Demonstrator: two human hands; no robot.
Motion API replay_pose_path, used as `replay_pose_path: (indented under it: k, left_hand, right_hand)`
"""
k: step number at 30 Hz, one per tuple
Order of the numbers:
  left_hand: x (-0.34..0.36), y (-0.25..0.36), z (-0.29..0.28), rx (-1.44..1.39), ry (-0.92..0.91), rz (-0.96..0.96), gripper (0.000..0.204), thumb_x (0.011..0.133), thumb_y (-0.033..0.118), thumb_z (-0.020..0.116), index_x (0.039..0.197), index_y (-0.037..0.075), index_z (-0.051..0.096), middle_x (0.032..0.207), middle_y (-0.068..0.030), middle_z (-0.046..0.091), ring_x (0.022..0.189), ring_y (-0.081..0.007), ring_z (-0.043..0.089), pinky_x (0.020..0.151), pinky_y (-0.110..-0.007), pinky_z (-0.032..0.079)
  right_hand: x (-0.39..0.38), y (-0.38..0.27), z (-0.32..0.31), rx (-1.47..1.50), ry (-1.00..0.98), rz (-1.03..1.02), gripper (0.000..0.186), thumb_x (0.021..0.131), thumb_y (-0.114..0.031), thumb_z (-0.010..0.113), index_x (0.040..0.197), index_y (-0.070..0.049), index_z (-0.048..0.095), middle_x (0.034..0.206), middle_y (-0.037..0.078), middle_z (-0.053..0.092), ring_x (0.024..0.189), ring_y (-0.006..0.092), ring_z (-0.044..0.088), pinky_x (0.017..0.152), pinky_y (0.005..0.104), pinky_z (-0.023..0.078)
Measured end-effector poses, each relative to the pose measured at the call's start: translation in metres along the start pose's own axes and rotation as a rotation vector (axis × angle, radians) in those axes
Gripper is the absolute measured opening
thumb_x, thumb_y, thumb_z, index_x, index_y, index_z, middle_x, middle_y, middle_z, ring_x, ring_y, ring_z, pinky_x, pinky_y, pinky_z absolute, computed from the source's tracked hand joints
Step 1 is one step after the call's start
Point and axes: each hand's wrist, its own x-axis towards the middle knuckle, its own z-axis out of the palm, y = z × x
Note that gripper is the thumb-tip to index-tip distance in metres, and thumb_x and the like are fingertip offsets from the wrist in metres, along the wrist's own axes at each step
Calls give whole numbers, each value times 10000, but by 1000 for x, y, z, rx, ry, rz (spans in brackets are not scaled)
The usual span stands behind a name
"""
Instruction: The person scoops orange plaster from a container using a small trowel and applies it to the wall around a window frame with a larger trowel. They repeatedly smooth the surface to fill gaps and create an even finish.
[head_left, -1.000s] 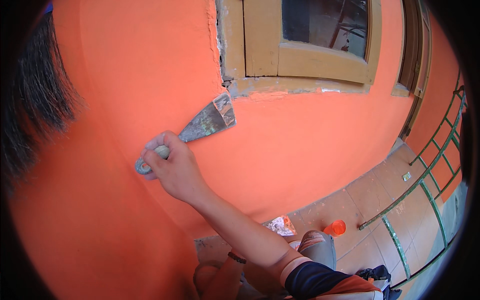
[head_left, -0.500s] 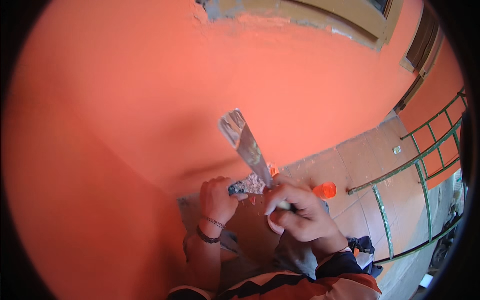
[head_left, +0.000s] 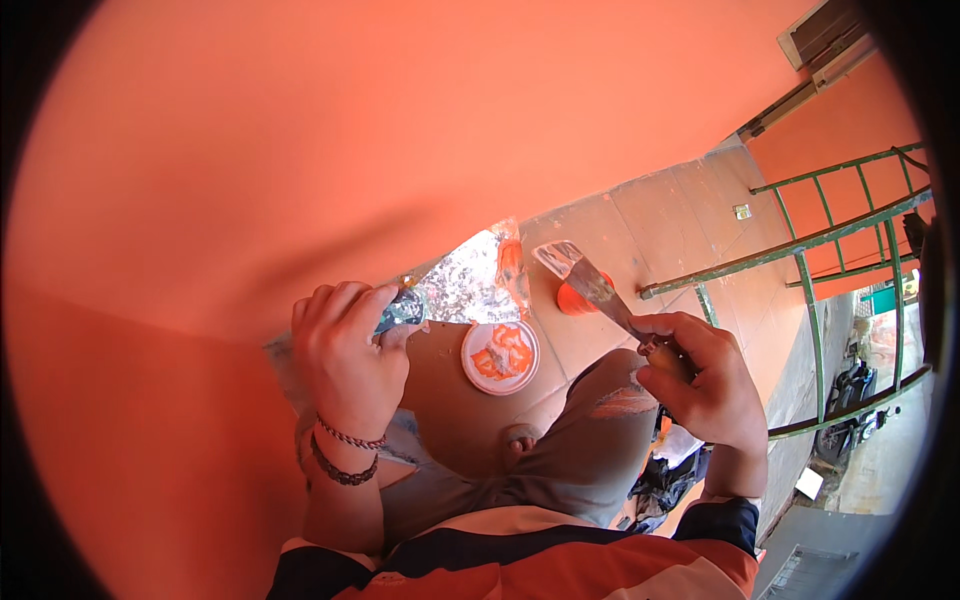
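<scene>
My left hand [head_left: 345,325] is closed around the dark handle of a wide putty knife [head_left: 470,283]. Its broad blade is speckled, with an orange smear near the far edge. My right hand [head_left: 705,385] grips the wooden handle of a narrower putty knife [head_left: 598,288], pale filler coating its tip. The two blades are apart, both held in front of the orange wall [head_left: 400,130]. Below the wide blade is a round white lid or shallow tub [head_left: 500,372] with orange and white paste in it. Behind the narrower blade an orange container [head_left: 575,302] is partly hidden.
Green metal scaffold or ladder frames [head_left: 808,310] stand to my right on the tiled floor [head_left: 650,220]. My bent knees [head_left: 590,430] are below my hands. A dark bag or cloth [head_left: 660,490] lies beside my right leg. A motorcycle [head_left: 845,400] is farther right.
My hands have moved apart, the left leftward and the right rightward, each still holding its putty knife. The narrower blade no longer crosses the wide one. The view has tilted down, showing the paste lid.
</scene>
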Motion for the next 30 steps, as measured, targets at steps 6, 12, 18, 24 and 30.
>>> replay_pose_path:
  k: [6, 12, 18, 24, 30]
  left_hand:
    - [1, 15, 2, 76, -6, 59, 307, 592, 32, 791, 889, 38, 714, 828, -76, 645, 819, -278, 599, 774, -384, 425]
    - [-2, 31, -5, 98, 41, 58, 323, 580, 5, 748, 898, 52, 719, 817, -50, 633, 806, -259, 597, 735, -379, 407]
    - [-4, 36, -7, 96, 71, 27, 290, 589, 30, 762, 874, 52, 714, 800, -49, 644, 806, -251, 604, 726, -378, 403]
    - [-2, 36, -5, 101, 61, 28, 288, 586, 35, 763, 869, 53, 712, 800, -49, 640, 807, -254, 603, 735, -382, 407]
    - [-1, 31, -6, 119, 67, 24, 300, 578, 48, 774, 871, 56, 711, 796, -52, 635, 808, -259, 597, 746, -384, 411]
  right_hand:
    - [17, -29, -4, -220, -19, -178, 429, 771, 46, 633, 1200, 25, 632, 749, 153, 553, 636, 314, 572, 588, 394, 443]
    - [20, -41, -2, -360, -13, -250, 420, 790, 37, 612, 1210, 30, 631, 769, 169, 575, 635, 350, 590, 580, 416, 463]
    - [15, -39, -1, -448, -46, -273, 421, 791, 23, 593, 1213, 26, 593, 845, 207, 593, 677, 385, 623, 597, 450, 507]
    - [10, -35, -1, -543, -104, -288, 454, 732, 27, 602, 1180, 47, 532, 988, 247, 590, 696, 397, 651, 606, 441, 546]
    - [7, -33, 0, -576, -131, -284, 425, 710, 31, 602, 1129, 55, 537, 989, 255, 591, 688, 395, 654, 596, 435, 545]
